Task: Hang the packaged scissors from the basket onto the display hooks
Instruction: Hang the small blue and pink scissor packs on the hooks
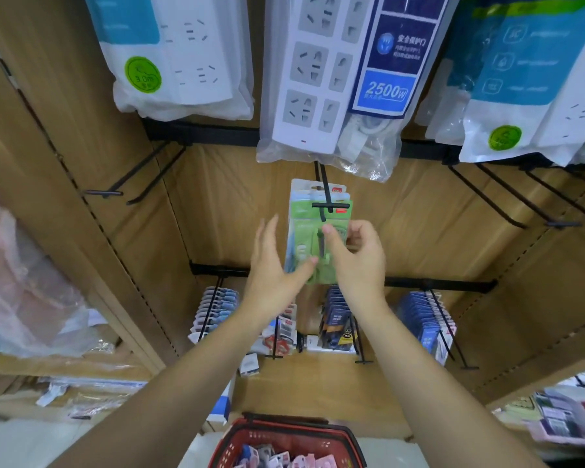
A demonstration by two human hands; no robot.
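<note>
A green pack of scissors [304, 238] hangs on a black display hook [328, 204] in the middle of the wooden panel, with other packs behind it. My right hand [355, 261] pinches the front pack at its right side, thumb on the front. My left hand [271, 265] is at the pack's left edge, fingers straight and spread, with the thumb touching the lower front. A red basket [237, 434] sits on the floor at the bottom, with several pink and blue packs [277, 461] inside.
Bagged power strips [331, 79] hang just above the hook. Empty black hooks [139, 184] stick out at left, and more hooks [507, 204] at right. A lower row of hooks holds blue packaged goods [338, 319]. Plastic-wrapped stock [24, 292] lies at left.
</note>
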